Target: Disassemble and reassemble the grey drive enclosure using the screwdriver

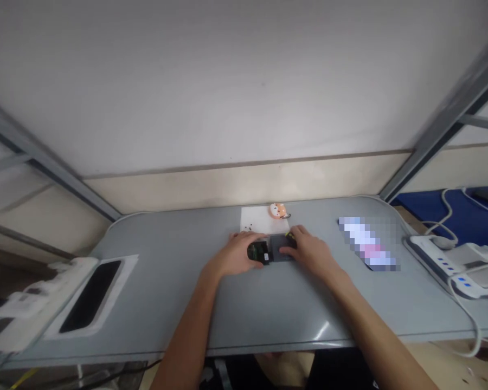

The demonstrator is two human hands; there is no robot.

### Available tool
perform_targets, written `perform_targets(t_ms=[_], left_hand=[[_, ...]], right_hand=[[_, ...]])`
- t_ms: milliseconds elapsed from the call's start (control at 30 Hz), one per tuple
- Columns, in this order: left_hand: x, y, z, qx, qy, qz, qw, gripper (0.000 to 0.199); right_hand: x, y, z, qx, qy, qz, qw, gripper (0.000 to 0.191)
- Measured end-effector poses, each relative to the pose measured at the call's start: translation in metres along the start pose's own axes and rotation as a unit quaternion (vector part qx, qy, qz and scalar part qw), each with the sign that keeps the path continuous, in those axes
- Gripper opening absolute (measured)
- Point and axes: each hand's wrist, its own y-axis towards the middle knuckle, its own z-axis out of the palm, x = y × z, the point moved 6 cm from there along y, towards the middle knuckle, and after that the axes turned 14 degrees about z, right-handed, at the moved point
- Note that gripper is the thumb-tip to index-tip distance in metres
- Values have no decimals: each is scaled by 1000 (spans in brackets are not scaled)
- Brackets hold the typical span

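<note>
Near the middle of the grey table [166, 281], my left hand [241, 253] grips a dark green circuit board [260, 252] by its edges, thumb below and fingers above. The board touches or lies against a flat dark grey piece [280, 250] on its right. My right hand [307, 249] is closed on that grey piece, and a yellow and black item shows under its fingers, mostly hidden. Just behind the hands lies a white paper [254, 216] with several tiny dark bits on it. An orange and white animal-shaped case [277, 210] sits on the paper's back right corner.
A black phone [91, 295] lies on white paper at the left, beside a white power strip [44, 306]. At the right are a blurred-out, phone-like object [368, 244] and another power strip [451, 265] with cables. A wall stands behind.
</note>
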Motion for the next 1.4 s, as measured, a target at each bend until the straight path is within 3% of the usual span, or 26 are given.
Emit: perform_targets(t_ms=[133,267,433,567,633,767,867,967,1100,1400], left_hand=[[5,-4,-2,1,-14,-5,1000,67],[6,-2,3,9,-22,5,1000,65],[1,2,3,20,-20,-5,1000,63],[1,-2,-8,12,-19,-9,1000,62],[7,-7,-20,-26,-12,-11,1000,52],[30,-21,-45,-118,24,-65,991,30],[41,-23,-39,-78,-18,-110,991,29],[39,-20,-25,-33,-72,-108,991,27],[36,-16,-17,-37,-85,-96,991,20],[33,-12,-18,-30,-22,-82,996,14]], right_hand=[[-20,-2,0,7,24,-7,1000,26],[-11,10,-29,-29,137,-20,990,28],[29,31,-62,-95,405,-47,908,42],[35,38,-38,-97,524,13,846,52],[30,37,-19,-104,545,47,831,53],[32,34,8,-61,539,38,840,47],[39,35,13,-24,507,8,861,46],[42,37,13,-14,487,-6,873,46],[42,38,17,8,481,-10,876,46],[44,34,16,29,471,-20,881,43]])
